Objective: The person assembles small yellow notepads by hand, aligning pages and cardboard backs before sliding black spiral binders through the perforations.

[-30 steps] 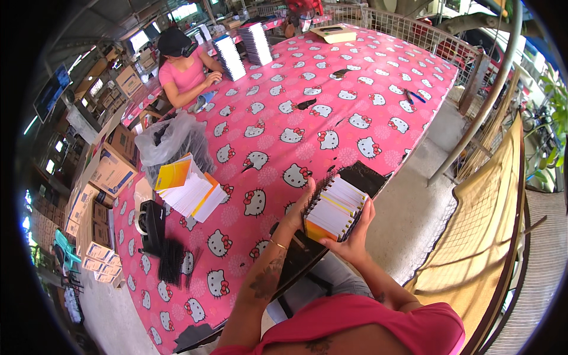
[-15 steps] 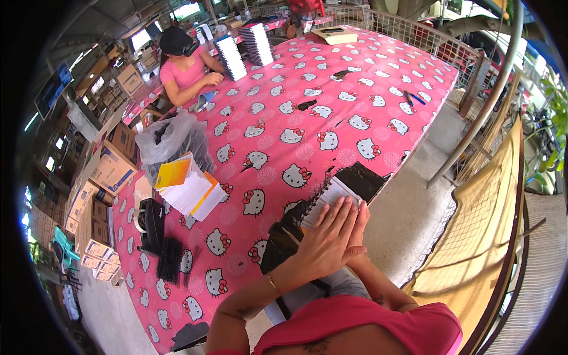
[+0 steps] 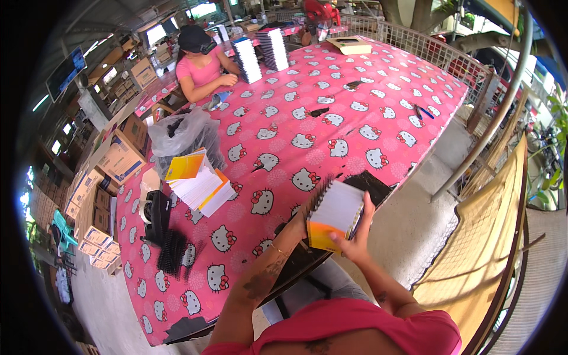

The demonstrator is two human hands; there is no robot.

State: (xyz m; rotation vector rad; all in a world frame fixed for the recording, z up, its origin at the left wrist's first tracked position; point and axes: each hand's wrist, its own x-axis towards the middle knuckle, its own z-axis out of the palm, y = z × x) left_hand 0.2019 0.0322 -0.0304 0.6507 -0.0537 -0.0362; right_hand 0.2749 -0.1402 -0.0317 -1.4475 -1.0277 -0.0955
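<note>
I hold one spiral-bound notebook [image 3: 335, 216], white-paged with a yellow and orange cover, lifted just above the near edge of the tabletop [image 3: 331, 112]. My right hand [image 3: 354, 239] grasps it from below, thumb across the yellow cover and fingers up its right side. My left hand [image 3: 297, 225] is mostly hidden behind the notebook's left edge by the black spiral; it seems to be on the book, but I cannot tell how firmly it grips. Both my forearms rise from the lower edge and meet at the notebook, the left one bent in at the wrist.

Just beyond the notebook lies one flat black sheet [image 3: 371, 184] on the tabletop edge. Well to the notebook's left sits one fanned stack of notebooks [image 3: 198, 180], topped by a yellow cover, with one grey plastic bag [image 3: 183, 135] behind it. Further left and nearer than that stack are one black binding machine [image 3: 155, 216] and one heap of black spiral coils [image 3: 173, 254]. Far beyond the notebook, at the tabletop's far end, stand two tall paper stacks [image 3: 260, 53], and one person in a pink shirt [image 3: 201, 65] sits beside them.
</note>
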